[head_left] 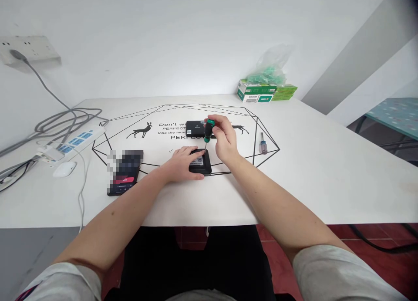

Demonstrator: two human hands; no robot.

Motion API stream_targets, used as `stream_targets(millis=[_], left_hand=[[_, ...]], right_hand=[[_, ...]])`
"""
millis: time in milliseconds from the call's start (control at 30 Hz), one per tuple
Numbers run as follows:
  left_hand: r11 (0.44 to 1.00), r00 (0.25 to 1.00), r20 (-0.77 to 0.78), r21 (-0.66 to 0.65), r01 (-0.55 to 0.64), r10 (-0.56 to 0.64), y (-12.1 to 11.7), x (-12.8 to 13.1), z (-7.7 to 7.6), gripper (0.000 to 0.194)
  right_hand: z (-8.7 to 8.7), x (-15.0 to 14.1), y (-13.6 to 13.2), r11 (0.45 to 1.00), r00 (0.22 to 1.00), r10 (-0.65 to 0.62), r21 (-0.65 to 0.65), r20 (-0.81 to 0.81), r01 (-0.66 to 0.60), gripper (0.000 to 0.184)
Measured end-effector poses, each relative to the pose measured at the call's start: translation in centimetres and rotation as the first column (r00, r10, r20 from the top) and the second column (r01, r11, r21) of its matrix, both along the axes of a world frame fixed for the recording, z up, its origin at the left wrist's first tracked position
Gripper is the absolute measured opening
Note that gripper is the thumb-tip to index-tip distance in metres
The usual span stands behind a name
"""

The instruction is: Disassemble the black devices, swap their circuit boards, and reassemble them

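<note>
A green-and-black screwdriver (209, 130) is upright in my right hand (225, 140), the fingers closed round its handle. Its tip meets the far right corner of a small black box (205, 165) with a white label. My left hand (181, 164) grips that box from the left, the thumb along the near edge and fingers over the far side, covering part of the label. Just behind lies a second flat black box (193, 127), partly hidden by my right hand and the screwdriver. Tiny dark bits (170, 151), perhaps screws, lie left of the held box.
Another screwdriver (263, 144) with a clear handle lies to the right. On the left are a phone (126, 174), a white earbud case (64, 169), a power strip (78, 140) and coiled grey cables (62, 118). Green-and-white boxes (257, 92) with a plastic bag (272, 68) stand against the wall.
</note>
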State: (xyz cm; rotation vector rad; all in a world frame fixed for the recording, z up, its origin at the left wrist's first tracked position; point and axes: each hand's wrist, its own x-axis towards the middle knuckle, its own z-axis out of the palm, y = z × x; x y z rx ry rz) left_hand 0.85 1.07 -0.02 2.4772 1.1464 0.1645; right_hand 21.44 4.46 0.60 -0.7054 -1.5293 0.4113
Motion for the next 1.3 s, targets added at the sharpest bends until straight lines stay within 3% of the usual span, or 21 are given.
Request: stream_targets(millis=[133,267,500,600,700,867,1033,1133,1300], left_hand=[[1.000,1.000,-0.005,-0.004,-0.007,0.007,-0.04,0.01,0.09,0.096],[1.000,1.000,0.013,-0.005,-0.006,0.006,-0.05,-0.04,0.06,0.095],[1.000,0.999,0.033,0.003,-0.001,0.001,0.04,-0.08,-0.09,0.094],[1.000,1.000,0.016,-0.002,-0.003,0.003,0.00,-0.04,-0.01,0.096],[1.000,1.000,0.006,0.004,0.001,-0.001,-0.04,0.03,0.05,0.097],[1.000,0.999,0.044,0.010,0.004,-0.005,0.02,0.02,-0.13,0.094],[1.000,0.999,0.038,0.010,0.004,-0.005,0.10,-0.04,-0.30,0.094],[1.000,1.000,0.019,0.014,0.002,-0.003,0.04,0.02,-0.16,0.095],[1.000,1.000,-0.009,-0.003,-0.003,0.003,-0.14,0.13,0.28,0.098]], right_hand=[[0.71,-0.07,-0.25,0.989,0.988,-0.133,0.070,0.075,0.128,0.029],[0.58,-0.27,-0.24,0.978,0.973,-0.205,0.051,0.105,0.201,0.035],[0.34,-0.10,-0.44,1.000,1.000,-0.008,-0.001,-0.005,0.008,0.029],[0.70,-0.10,-0.48,0.991,0.992,-0.115,0.069,0.060,0.111,0.024],[0.81,-0.21,-0.37,0.973,0.971,-0.209,0.123,0.119,0.194,0.031],[0.52,-0.22,-0.34,0.983,0.979,-0.172,0.081,0.109,0.164,0.043],[0.59,-0.04,-0.60,0.997,0.996,-0.065,0.036,0.059,0.063,0.033],[0.78,-0.12,-0.56,0.991,0.989,-0.128,0.055,0.079,0.123,0.027],[0.72,-0.26,-0.25,0.978,0.972,-0.202,0.074,0.122,0.194,0.035]])
